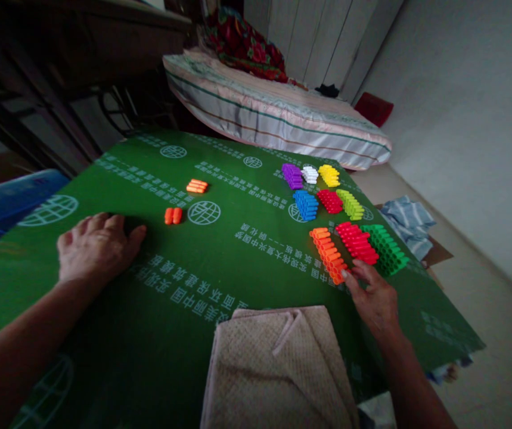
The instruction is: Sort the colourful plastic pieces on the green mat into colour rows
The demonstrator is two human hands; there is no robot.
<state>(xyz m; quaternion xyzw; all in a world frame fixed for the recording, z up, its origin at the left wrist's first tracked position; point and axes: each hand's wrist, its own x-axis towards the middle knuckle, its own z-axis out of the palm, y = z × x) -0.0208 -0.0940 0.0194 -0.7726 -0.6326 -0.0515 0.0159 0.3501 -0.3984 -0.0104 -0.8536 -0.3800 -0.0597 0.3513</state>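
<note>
Flat on the green board [220, 256] at left lies my left hand [97, 244], its fingers loosely apart and holding nothing. Near it are two small groups of orange plastic tubes, one pair [173, 215] and one little row [197, 186]. My right hand [374, 298] pinches the near end of a longer block of orange tubes [327, 253], thumb and forefinger at its last tube. Right beside its fingers lie a red tube block [356, 241] and a green one [385, 249]. Farther back sit blue [305, 205], red [329, 201] and lime [350, 204] blocks.
Purple [292, 176], white [310, 174] and yellow [329, 175] blocks form the back row. A folded beige cloth [278, 369] lies at the front edge. Behind stands a bed [273, 113]; striped fabric [407, 223] is beyond the right edge, a blue container [9, 199] at left.
</note>
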